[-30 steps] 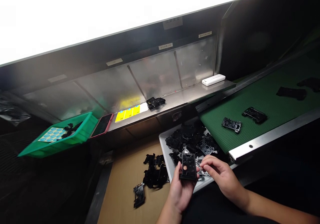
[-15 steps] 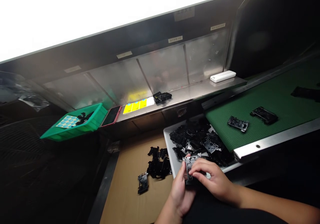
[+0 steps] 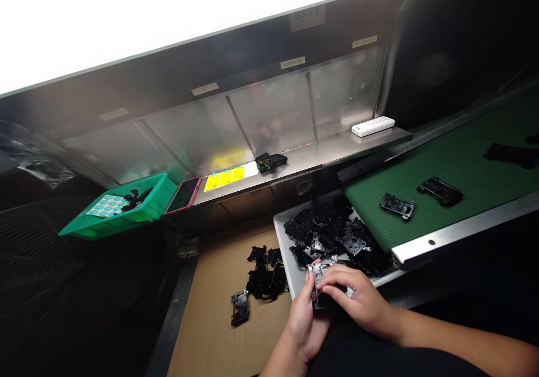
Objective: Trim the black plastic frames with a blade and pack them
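My left hand [image 3: 304, 323] holds a small black plastic part with a silvery metal face [image 3: 320, 272], tilted up in front of my body. The fingers wrap its lower end and the thumb lies along its left edge. My right hand [image 3: 356, 298] is closed in a pinch, thumb and forefinger against the face of the same part. Whether a smaller piece sits between these fingertips is hidden. Just beyond both hands stands a white tray [image 3: 281, 239] heaped with similar black and silver parts [image 3: 324, 225].
Loose black parts [image 3: 267, 279] lie on brown cardboard [image 3: 210, 309]. At right, a green conveyor belt [image 3: 379, 180] carries several parts. A metal shelf [image 3: 311, 155] bears yellow labels [image 3: 225, 178], a red-edged phone [image 3: 184, 194] and a white device [image 3: 373, 126]. A green bin [image 3: 147, 208] stands left.
The whole view has shifted slightly. My right fingertips have moved a little against the part's face; my left hand keeps its hold.
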`<state>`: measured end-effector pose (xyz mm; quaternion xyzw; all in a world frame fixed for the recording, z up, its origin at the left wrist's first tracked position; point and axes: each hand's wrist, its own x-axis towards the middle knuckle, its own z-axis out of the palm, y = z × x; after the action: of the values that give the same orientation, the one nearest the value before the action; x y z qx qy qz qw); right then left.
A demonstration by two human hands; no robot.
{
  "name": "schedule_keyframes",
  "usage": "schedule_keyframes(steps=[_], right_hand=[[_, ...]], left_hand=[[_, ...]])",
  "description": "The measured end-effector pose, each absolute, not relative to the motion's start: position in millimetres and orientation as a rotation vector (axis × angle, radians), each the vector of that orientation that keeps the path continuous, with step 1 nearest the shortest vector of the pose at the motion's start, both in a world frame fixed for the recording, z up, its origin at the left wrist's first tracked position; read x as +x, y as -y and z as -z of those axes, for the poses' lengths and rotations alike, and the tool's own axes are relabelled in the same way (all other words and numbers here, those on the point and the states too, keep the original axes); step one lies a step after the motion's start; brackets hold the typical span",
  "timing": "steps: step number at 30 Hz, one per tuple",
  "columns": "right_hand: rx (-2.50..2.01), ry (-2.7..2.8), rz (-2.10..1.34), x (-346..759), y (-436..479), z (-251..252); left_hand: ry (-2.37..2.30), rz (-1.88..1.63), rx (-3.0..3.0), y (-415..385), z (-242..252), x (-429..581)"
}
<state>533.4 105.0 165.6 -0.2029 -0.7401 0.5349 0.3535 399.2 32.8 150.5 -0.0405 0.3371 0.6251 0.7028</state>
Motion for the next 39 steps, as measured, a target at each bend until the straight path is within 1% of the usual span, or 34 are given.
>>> schedule_keyframes(steps=[5,11,16,21,25,28,31,34,39], right_hand=[[-0.530,1.941,-1.344,534.3,-103.5,-165.4],[-0.420,2.098,-1.191,531.4,-102.0,-157.5],[-0.449,2.062,-1.201,527.4,-100.6,-149.8],[-0.502,1.827,-1.197,536.4,-106.3,-147.0],[-0.653,1.757,-1.231,547.6,-112.5,-144.2],[-0.746,1.734,-1.285,553.3,-114.0,-142.3],[-0.791,1.724,-1.292,557.2,-114.7,-142.0],[-0.825,1.716,-1.282,561.6,-115.4,-142.4],[-0.861,1.717,-1.266,569.1,-116.5,-142.9]], left_hand=[[-0.800,-1.393,-0.090,-32.3,-153.4,399.1],[-0.878,-1.447,0.014,-30.7,-149.1,401.0],[-0.963,-1.382,0.108,-29.0,-139.8,399.7],[-1.635,-1.248,0.761,-37.9,-118.5,354.4],[-2.036,-1.180,0.924,-46.7,-88.9,282.6],[-2.295,-1.007,1.016,-50.3,-68.8,238.9],[-2.445,-0.824,1.122,-58.4,-56.0,223.8],[-2.399,-0.684,1.361,-75.1,-47.9,233.8],[-2.030,-0.507,1.682,-107.5,-35.6,259.8]])
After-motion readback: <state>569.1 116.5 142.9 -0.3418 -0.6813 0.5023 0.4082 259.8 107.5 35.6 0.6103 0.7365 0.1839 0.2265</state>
